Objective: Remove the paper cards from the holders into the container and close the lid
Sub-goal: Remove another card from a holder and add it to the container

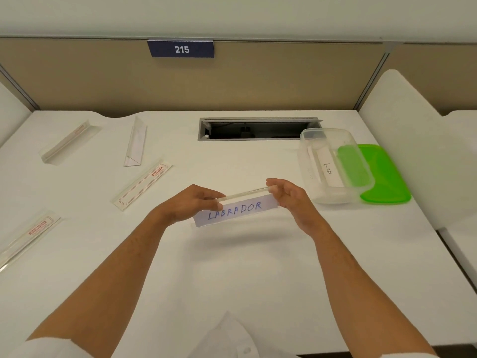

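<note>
A clear plastic card holder [246, 193] is held above the white desk [232, 267] between both hands. Inside it sits a white paper card [236, 211] with "LABRADOR" written in blue. My left hand [192, 204] pinches the holder's left end. My right hand [290, 197] pinches its right end at the top edge. To the right stands a clear open container [335, 165] with at least one paper card [326, 166] lying inside. Its green lid [387, 177] lies flat beside and partly under it.
Several other clear holders lie on the left side of the desk: one at the back left [68, 142], one upright [136, 142], one flat [143, 186] and one by the left edge [28, 237]. A cable slot [258, 129] opens at the back. A partition carries a sign "215" [181, 49].
</note>
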A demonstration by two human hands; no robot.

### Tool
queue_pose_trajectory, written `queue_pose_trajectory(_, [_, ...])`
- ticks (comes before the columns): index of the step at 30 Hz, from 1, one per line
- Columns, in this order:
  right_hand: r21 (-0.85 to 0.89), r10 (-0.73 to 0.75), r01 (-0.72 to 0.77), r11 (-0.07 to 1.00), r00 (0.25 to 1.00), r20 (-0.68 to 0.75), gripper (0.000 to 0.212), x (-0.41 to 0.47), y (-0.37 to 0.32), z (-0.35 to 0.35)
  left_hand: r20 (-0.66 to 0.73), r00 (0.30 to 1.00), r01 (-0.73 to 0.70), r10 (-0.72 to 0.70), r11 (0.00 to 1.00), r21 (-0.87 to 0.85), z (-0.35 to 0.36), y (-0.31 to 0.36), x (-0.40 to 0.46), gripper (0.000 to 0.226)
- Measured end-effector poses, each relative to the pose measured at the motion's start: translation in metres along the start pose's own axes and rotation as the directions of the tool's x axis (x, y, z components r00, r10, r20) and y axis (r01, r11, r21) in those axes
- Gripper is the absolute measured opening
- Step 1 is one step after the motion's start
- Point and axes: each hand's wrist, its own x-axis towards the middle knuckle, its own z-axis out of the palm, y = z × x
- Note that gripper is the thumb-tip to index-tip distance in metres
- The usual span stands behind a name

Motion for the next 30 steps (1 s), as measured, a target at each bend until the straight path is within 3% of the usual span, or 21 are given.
queue_pose_trajectory(6, [-0.295, -0.08, 0.122, 0.948, 0.986, 0.149, 0.052, 0.002, -0.028, -0.01, 0.067, 0.998, 0.018, -0.017, 1.0, -0.006, 0.005, 0.008, 0.006, 0.034])
queue_pose_trajectory(11, [-0.592, 0.136, 0.071, 0.803, 0.945, 0.297, 0.07, 0.005, -0.035, -0.017, 0.116, 0.993, 0.022, -0.02, 1.0, -0.013, 0.008, 0.014, 0.013, 0.033])
queue_pose_trajectory(16, [-0.618, 0.215, 0.052, 0.785, 0.912, 0.349, 0.063, 0.004, -0.029, -0.028, 0.193, 0.98, 0.049, -0.047, 0.999, -0.005, 0.008, 0.019, 0.02, 0.029])
queue_pose_trajectory(25, [-0.57, 0.163, -0.026, 0.821, 0.968, 0.191, 0.072, -0.007, -0.021, -0.053, 0.133, 0.99, 0.042, -0.048, 0.998, 0.045, 0.02, 0.039, 0.043, 0.034])
queue_pose_trajectory(30, [-0.557, 0.118, -0.078, 0.827, 0.992, 0.036, 0.071, -0.014, -0.019, -0.081, -0.189, 0.981, -0.045, 0.05, 0.999, 0.031, 0.034, 0.053, 0.064, 0.076])
